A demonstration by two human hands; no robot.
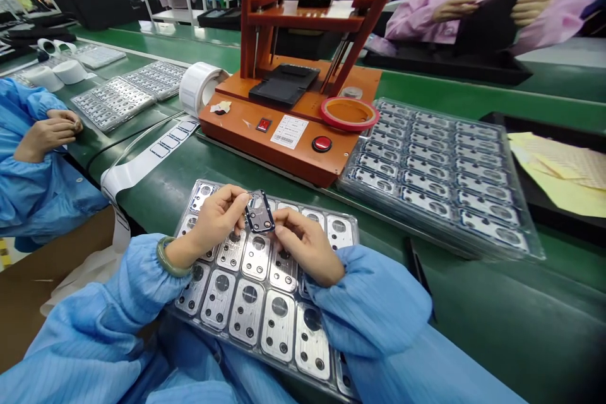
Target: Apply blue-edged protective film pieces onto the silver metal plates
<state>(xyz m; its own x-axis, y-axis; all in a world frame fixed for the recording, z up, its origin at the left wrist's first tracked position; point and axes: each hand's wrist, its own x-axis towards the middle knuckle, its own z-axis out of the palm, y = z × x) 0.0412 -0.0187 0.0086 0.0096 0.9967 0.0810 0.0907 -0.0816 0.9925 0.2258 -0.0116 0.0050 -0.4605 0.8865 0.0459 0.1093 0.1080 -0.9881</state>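
Observation:
My left hand (215, 218) and my right hand (305, 243) hold a small dark rectangular frame (259, 211) between their fingertips, one at each side. This thin part has rounded corners and open cutouts, and my fingers hide part of its lower edge. Beneath my hands lies a clear plastic tray (178, 306) of silver metal plates (249, 312), each with round holes. My blue sleeves cover the tray's near part. A green bangle (173, 257) circles my left wrist.
An orange press fixture (284, 120) stands beyond my hands on the green bench (473, 284). Stacked trays of parts (440, 177) sit to its right, and a label roll (201, 88) to its left. Co-workers' hands (45, 136) show at left, and others (492, 19) at upper right.

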